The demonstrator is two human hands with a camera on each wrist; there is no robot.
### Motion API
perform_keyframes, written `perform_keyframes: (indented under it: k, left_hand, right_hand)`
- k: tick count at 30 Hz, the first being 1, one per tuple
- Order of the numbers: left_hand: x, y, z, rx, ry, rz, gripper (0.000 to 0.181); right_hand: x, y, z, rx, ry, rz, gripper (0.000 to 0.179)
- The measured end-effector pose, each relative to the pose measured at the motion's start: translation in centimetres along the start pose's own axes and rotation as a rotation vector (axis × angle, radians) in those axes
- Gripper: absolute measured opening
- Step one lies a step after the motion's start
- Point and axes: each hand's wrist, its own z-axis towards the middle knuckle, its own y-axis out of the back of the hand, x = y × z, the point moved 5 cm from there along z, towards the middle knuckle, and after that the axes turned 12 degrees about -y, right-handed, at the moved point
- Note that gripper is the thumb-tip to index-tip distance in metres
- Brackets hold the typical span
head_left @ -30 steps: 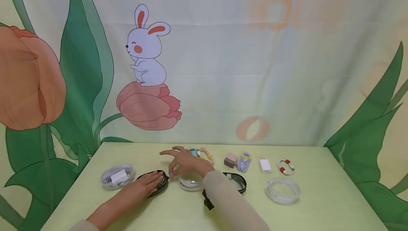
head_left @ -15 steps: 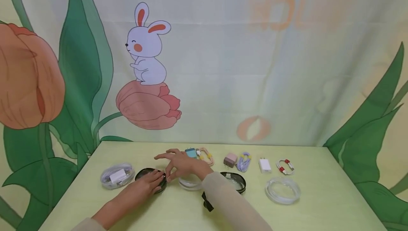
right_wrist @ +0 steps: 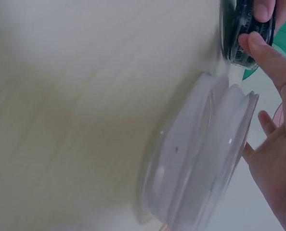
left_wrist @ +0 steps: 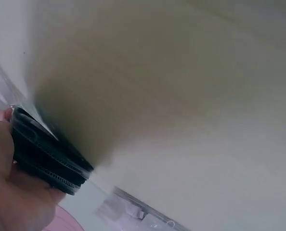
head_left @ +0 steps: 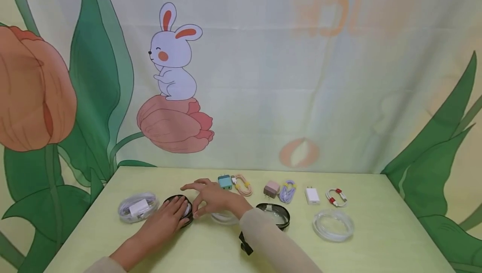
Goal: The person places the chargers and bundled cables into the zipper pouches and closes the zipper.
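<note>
A round black-trimmed zip case (head_left: 187, 219) lies on the table, left of centre. My left hand (head_left: 163, 220) holds it, palm over the top and fingers reaching across to the far right. My right hand (head_left: 212, 200) is at its right edge; in the right wrist view its thumb and index finger pinch at the zip (right_wrist: 253, 37), with a left fingertip beside them. The pull itself is hidden. On the near side, in the left wrist view, two rows of zip teeth (left_wrist: 61, 180) stand apart. What the case contains is mostly covered.
A clear round case (right_wrist: 196, 159) sits just right of my right hand. Left stands one with a white charger and cable (head_left: 138, 208); right, a black-trimmed case (head_left: 288, 218) and a clear case (head_left: 333, 238). Behind are chargers, blue (head_left: 225, 182), pink (head_left: 271, 189), white (head_left: 312, 196), with coiled cables.
Both hands have shifted slightly left with the black-trimmed case. The right hand has worked along its right edge, and the blue charger behind that hand has come fully into sight.
</note>
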Motion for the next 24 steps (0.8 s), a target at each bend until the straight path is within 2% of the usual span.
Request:
perform_keyframes:
  k: [4,6,9,12,14,19,21,24]
  left_hand:
    - [0.2,0.3,-0.4,-0.021,-0.095,0.027,0.042]
    - [0.4,0.5,-0.8,-0.038,-0.106,0.030,0.042]
    - [0.7,0.2,-0.8,0.004,-0.050,-0.002,0.049]
    - [0.6,-0.3,-0.7,0.076,0.040,-0.083,0.057]
    - [0.4,-0.5,-0.7,0.093,0.050,-0.085,0.057]
    - [0.2,-0.2,-0.5,0.033,-0.096,0.086,0.046]
    - [0.5,-0.1,-0.5,0.009,-0.136,0.121,0.044]
    - [1.0,0.1,-0.8,-0.019,-0.172,0.121,0.045]
  right_hand:
    - [0.0,0.3,0.0,-0.053,-0.023,-0.027,0.007]
    - [0.2,0.3,0.0,-0.065,-0.011,-0.045,0.008]
    - [0.4,0.0,-0.2,-0.057,0.007,-0.046,0.009]
    - [0.7,-0.4,-0.4,-0.050,0.002,-0.036,0.008]
    - [1.0,-0.4,-0.7,-0.055,-0.010,-0.043,0.008]
    - [1.5,-0.3,-0.5,-0.126,-0.071,-0.132,0.008]
    - [1.6,-0.4,-0.3,-0.141,-0.095,-0.158,0.008]
    - [1.7,-0.6,-0.3,-0.121,-0.117,-0.178,0.008]
